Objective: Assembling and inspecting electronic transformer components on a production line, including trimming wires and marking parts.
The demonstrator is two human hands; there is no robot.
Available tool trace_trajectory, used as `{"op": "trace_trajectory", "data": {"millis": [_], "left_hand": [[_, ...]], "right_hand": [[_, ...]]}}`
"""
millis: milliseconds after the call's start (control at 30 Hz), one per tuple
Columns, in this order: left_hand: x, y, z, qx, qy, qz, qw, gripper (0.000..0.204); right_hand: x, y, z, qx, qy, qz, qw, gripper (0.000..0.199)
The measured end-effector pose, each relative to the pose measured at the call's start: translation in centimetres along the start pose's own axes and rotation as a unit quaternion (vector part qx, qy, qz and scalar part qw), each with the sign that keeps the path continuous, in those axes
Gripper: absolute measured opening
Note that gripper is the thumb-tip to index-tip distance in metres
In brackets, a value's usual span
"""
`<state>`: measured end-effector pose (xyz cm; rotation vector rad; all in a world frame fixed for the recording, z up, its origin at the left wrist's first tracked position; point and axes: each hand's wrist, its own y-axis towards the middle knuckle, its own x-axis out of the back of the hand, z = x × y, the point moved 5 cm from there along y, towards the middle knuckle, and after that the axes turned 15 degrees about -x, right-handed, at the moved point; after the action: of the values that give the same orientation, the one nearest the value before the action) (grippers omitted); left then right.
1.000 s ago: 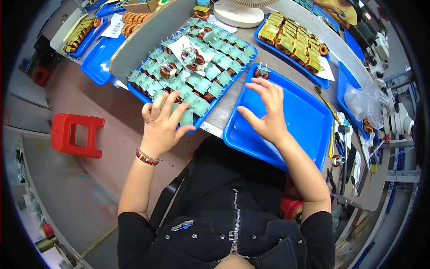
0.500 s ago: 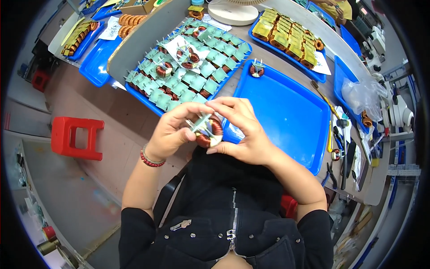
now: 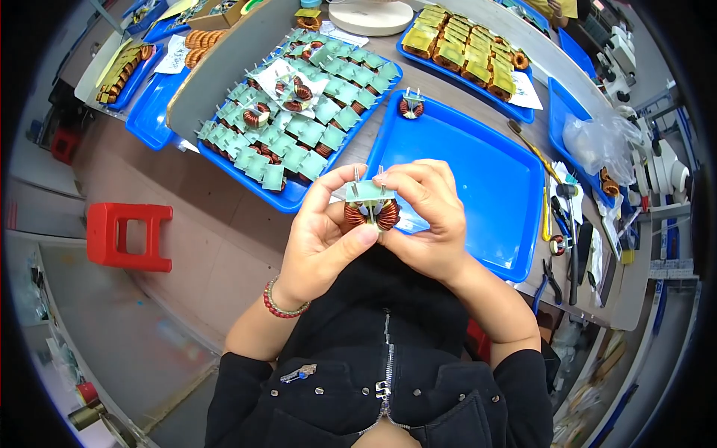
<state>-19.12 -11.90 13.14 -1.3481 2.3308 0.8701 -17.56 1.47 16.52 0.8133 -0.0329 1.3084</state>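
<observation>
Between my two hands is a copper-wound toroidal coil (image 3: 385,216) with a pale green base plate (image 3: 371,191) on top and metal pins sticking up from it. My left hand (image 3: 326,237) grips its left side, thumb on the front lower edge. My right hand (image 3: 427,216) holds the right side, with fingertips by the pins. Just past my hands lies a blue tray (image 3: 478,196) with one similar coil (image 3: 411,105) in its far left corner. Left of that, a blue tray (image 3: 287,200) is packed with green-plated coils (image 3: 306,133); a few lie on white paper or on top.
At the far right stands a tray of yellow-taped coils (image 3: 463,54). Along the right edge lie a brush (image 3: 526,138), pliers (image 3: 551,282), a hammer-like tool (image 3: 571,224) and a plastic bag (image 3: 597,142). A red stool (image 3: 128,237) is on the floor at left.
The coil has been turned so its green plate is level, pins upward, and its windings face me. Both hands have shifted slightly right around it.
</observation>
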Motion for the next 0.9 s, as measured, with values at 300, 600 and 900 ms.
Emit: {"op": "trace_trajectory", "data": {"millis": [300, 600, 900], "left_hand": [[-0.2, 0.4, 1.5, -0.045, 0.055, -0.005, 0.997, 0.057], [-1.3, 1.2, 0.7, -0.001, -0.026, 0.077, 0.997, 0.056], [-0.6, 0.9, 1.5, -0.045, 0.001, 0.063, 0.997, 0.056]], "right_hand": [[0.7, -0.9, -0.5, 0.005, -0.055, -0.058, 0.997, 0.048], [1.8, -0.5, 0.7, 0.06, -0.086, -0.097, 0.99, 0.051], [1.3, 0.7, -0.6, -0.103, 0.101, 0.089, 0.986, 0.049]]}}
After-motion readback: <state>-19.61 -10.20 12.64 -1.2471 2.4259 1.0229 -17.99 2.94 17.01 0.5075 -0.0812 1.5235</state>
